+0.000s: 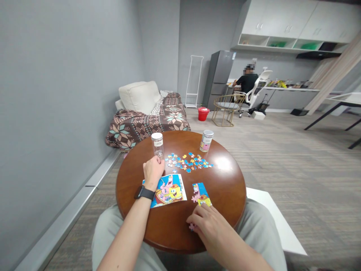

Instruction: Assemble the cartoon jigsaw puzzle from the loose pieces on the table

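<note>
My left hand (153,171), a dark watch on its wrist, is closed with curled fingers beside the base of a clear jar with a white lid (158,146). Whatever those fingers may hold is hidden. Under that wrist lies a printed cartoon picture sheet (173,194). My right hand (207,224) pinches a small pink jigsaw puzzle piece (192,227) near the table's front. Just beyond its knuckles lies a partly joined puzzle (200,191), its lower part covered by the hand. Loose puzzle pieces (188,163) are scattered in the middle of the table.
A printed tin with a silver lid (207,140) stands at the back right of the round wooden table (225,188). Behind are a covered sofa (143,124), a red bucket (203,113) and a gold-framed chair (225,109). A person (248,82) sits at the far counter.
</note>
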`<state>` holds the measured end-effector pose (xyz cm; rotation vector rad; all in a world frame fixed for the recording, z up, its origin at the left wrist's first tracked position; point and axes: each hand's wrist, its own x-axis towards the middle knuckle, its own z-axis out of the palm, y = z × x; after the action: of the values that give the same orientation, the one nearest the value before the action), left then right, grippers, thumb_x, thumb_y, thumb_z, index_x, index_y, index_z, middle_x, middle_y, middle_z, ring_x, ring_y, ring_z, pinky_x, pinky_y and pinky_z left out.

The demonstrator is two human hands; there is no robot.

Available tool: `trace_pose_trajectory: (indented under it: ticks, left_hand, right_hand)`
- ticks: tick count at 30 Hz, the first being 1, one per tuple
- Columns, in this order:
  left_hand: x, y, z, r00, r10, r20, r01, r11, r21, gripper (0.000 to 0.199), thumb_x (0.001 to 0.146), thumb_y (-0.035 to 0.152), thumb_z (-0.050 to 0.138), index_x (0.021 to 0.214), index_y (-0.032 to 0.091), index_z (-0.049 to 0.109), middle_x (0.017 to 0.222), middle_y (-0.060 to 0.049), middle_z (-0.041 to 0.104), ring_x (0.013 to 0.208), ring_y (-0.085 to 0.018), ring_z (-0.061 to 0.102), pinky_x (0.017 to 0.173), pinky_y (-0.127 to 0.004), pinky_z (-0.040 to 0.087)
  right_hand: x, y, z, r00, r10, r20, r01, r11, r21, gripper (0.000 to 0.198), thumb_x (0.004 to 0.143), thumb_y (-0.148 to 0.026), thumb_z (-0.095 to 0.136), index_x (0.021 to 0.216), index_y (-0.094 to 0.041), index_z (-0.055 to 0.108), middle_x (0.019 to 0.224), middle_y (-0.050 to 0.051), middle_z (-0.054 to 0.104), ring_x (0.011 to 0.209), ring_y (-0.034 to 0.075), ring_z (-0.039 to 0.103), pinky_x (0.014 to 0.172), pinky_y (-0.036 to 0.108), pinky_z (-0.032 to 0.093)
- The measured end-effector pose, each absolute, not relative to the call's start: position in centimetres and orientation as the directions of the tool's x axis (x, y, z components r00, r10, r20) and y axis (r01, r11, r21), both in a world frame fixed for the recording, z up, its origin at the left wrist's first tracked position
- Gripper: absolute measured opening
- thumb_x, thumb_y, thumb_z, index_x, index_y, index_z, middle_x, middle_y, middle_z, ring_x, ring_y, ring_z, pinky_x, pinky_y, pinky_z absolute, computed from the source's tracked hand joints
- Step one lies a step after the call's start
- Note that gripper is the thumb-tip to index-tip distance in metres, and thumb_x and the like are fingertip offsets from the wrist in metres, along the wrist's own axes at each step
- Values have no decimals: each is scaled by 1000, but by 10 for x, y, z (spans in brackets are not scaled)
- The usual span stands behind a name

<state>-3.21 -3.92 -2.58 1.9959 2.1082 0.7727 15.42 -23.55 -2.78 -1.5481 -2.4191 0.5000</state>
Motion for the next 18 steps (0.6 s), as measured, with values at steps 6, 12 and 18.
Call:
trace_pose_trajectory:
  ticks: [6, 12, 18]
  left_hand:
    - [-32, -39, -26, -131, 966, 224, 886, 13, 463, 20, 83, 27, 48, 64, 22, 45, 65, -3, 62, 75, -24, 62, 73, -33, 33]
    - [-32, -39, -26, -105, 971, 215, 889, -5, 457, 21, 84, 27, 49, 64, 22, 44, 65, -2, 62, 75, -24, 62, 73, -33, 33]
    - [-32, -38, -27, -88, 970, 226, 880, -31, 475, 22, 83, 24, 50, 62, 22, 42, 62, -1, 60, 71, -22, 61, 70, -32, 31]
  right_hand:
    - [153, -237, -25, -422, 906, -1, 822, 382, -422, 21, 84, -12, 67, 102, -21, 68, 109, 4, 64, 99, 21, 58, 87, 35, 42]
    - [157, -234, -32, -417, 909, -5, 829, 378, -413, 18, 87, -4, 57, 84, -19, 66, 98, 3, 63, 89, 17, 57, 81, 31, 41]
    - [153, -226, -24, -470, 882, -35, 823, 424, -379, 27, 87, 2, 47, 93, -18, 64, 100, 5, 62, 89, 18, 55, 82, 31, 40]
